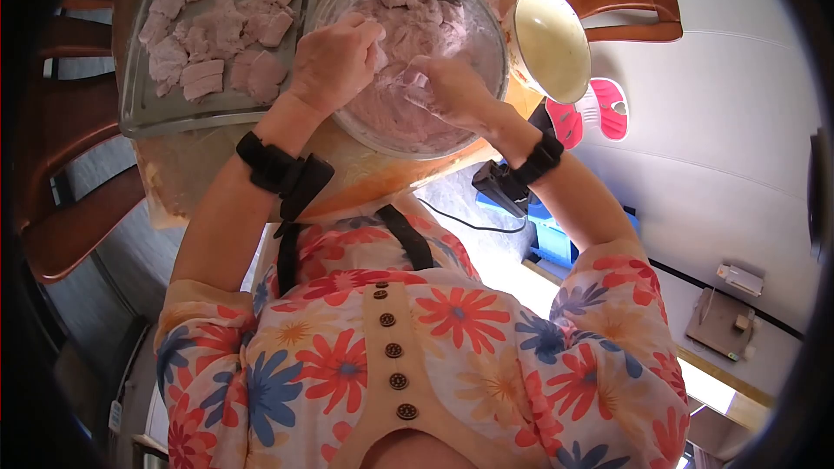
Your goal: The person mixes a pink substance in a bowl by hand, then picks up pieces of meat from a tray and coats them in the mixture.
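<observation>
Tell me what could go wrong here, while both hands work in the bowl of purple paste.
1. The glass bowl sits close to the table edge. A hard push by the left hand or the right hand might slide it off.
2. The cup stands at that edge, close to the right hand. A sideways move may knock it down.

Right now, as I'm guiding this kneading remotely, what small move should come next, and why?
Probably the right hand should pull the lumps at the far side of the glass bowl into the purple mash; they look unbroken.
</observation>
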The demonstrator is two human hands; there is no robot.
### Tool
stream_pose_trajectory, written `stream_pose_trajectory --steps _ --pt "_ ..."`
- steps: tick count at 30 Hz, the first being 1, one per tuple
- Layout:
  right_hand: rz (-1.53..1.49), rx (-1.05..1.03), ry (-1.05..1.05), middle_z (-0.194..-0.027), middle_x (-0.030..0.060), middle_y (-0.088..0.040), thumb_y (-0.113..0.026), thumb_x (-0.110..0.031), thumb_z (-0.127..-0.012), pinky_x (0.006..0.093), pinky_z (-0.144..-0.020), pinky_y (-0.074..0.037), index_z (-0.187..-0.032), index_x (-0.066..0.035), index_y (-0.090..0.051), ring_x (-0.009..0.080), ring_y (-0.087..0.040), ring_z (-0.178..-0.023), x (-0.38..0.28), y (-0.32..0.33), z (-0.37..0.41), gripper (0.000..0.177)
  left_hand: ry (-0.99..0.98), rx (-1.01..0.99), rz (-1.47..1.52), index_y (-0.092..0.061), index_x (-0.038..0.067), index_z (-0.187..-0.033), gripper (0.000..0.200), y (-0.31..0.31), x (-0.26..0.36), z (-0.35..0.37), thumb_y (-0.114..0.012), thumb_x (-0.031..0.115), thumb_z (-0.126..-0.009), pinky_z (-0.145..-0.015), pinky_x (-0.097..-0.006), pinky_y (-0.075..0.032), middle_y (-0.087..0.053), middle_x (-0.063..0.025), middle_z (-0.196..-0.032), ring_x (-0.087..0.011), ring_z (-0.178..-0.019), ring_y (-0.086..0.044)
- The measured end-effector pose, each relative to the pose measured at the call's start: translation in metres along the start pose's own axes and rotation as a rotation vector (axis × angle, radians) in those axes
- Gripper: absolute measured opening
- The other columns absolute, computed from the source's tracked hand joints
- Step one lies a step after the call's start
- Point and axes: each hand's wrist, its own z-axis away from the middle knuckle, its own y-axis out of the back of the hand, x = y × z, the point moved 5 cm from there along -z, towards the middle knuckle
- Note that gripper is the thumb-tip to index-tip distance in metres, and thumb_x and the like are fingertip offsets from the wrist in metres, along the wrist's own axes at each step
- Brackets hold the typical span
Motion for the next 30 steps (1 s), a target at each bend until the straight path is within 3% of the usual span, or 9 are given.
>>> stream_pose_trajectory --steps 3,6,9,13,14,18,22,26,30 --pt "0.054 -0.139 -0.05 -0.094 0.0131 -0.063 -0.064 -0.019 -0.075 0.0424 -0.076 -0.046 -0.096 -0.009 -0.062 0.0331 -0.059 -0.094 -0.003 -0.017 0.002 0.023 -0.001 0.014 0.008 -0.064 0.011 -0.083 0.008 0.002 0.002 0.0 -0.059 0.013 -0.077 -0.06 -0.0365 -0.05 -0.06 -0.0051 -0.08 -0.0278 -0.068 -0.061" --pt "0.025 -0.212 -0.057 -0.092 0.0124 -0.063 -0.067 -0.022 -0.074 0.0406 -0.074 -0.046 -0.095 -0.01 -0.063 0.0317 -0.059 -0.091 -0.005 -0.017 0.0 0.024 0.027 -0.041 -0.008 -0.063 0.011 -0.084 0.008 -0.001 0.0 0.002 -0.059 0.013 -0.077 -0.061 -0.0371 -0.05 -0.061 -0.0053 -0.082 -0.0287 -0.069 -0.061" --pt "-0.057 -0.147 -0.076 -0.086 0.012 -0.062 -0.068 -0.02 -0.074 0.0365 -0.074 -0.046 -0.094 -0.007 -0.063 0.0287 -0.059 -0.084 -0.012 0.008 0.005 0.024 0.007 -0.015 0.014 -0.064 0.011 -0.083 0.008 0.002 0.0 -0.001 -0.058 0.012 -0.077 -0.062 -0.038 -0.05 -0.061 -0.0059 -0.083 -0.0296 -0.07 -0.061" --pt "-0.113 -0.018 -0.027 -0.085 0.0092 -0.062 -0.07 -0.019 -0.074 0.0338 -0.072 -0.046 -0.093 -0.008 -0.065 0.0242 -0.06 -0.079 -0.002 0.019 0.01 0.022 0.022 -0.23 0.158 -0.064 0.01 -0.082 0.012 0.007 0.015 -0.001 -0.061 0.018 -0.074 -0.067 -0.0402 -0.049 -0.062 -0.0088 -0.084 -0.03 -0.076 -0.061" --pt "-0.19 0.038 -0.089 -0.087 0.0091 -0.063 -0.069 -0.02 -0.075 0.0344 -0.072 -0.046 -0.092 -0.008 -0.066 0.024 -0.06 -0.079 -0.002 0.022 0.013 0.021 0.01 -0.35 0.247 -0.065 0.009 -0.083 0.015 0.007 0.022 0.0 -0.063 0.02 -0.072 -0.069 -0.0408 -0.049 -0.063 -0.0098 -0.084 -0.0301 -0.078 -0.062" --pt "-0.407 0.062 -0.223 -0.09 0.0093 -0.065 -0.067 -0.02 -0.076 0.0319 -0.072 -0.047 -0.093 -0.008 -0.067 0.0223 -0.061 -0.079 -0.001 0.02 0.015 0.021 -0.03 -0.323 0.171 -0.066 0.009 -0.083 0.02 -0.002 0.034 0.004 -0.065 0.024 -0.07 -0.072 -0.0413 -0.048 -0.064 -0.0112 -0.082 -0.0305 -0.082 -0.061" --pt "-0.533 0.084 -0.154 -0.092 0.0102 -0.065 -0.068 -0.017 -0.075 0.0312 -0.073 -0.047 -0.096 -0.007 -0.066 0.0231 -0.062 -0.08 0.005 0.017 0.014 0.024 0.106 -0.354 0.208 -0.067 0.008 -0.078 0.018 -0.01 0.023 0.005 -0.065 0.023 -0.07 -0.071 -0.041 -0.049 -0.064 -0.0119 -0.077 -0.0309 -0.079 -0.062" --pt "-0.222 0.061 -0.091 -0.102 0.0103 -0.064 -0.067 -0.015 -0.078 0.0303 -0.076 -0.048 -0.109 -0.006 -0.061 0.0216 -0.062 -0.084 0.007 0.017 0.002 0.033 0.158 -0.245 0.261 -0.068 0.006 -0.08 0.021 0.026 0.013 -0.009 -0.066 0.027 -0.073 -0.066 -0.0381 -0.049 -0.064 -0.0138 -0.077 -0.0302 -0.072 -0.062" --pt "-0.19 0.159 0.113 -0.105 0.0125 -0.061 -0.065 -0.017 -0.078 0.0359 -0.076 -0.049 -0.111 -0.008 -0.058 0.0266 -0.062 -0.085 -0.017 0.009 -0.032 0.035 0.504 -0.091 0.258 -0.068 0.003 -0.089 0.022 0.077 -0.043 -0.023 -0.064 0.02 -0.075 -0.061 -0.0268 -0.046 -0.066 -0.0063 -0.075 -0.0134 -0.065 -0.059"
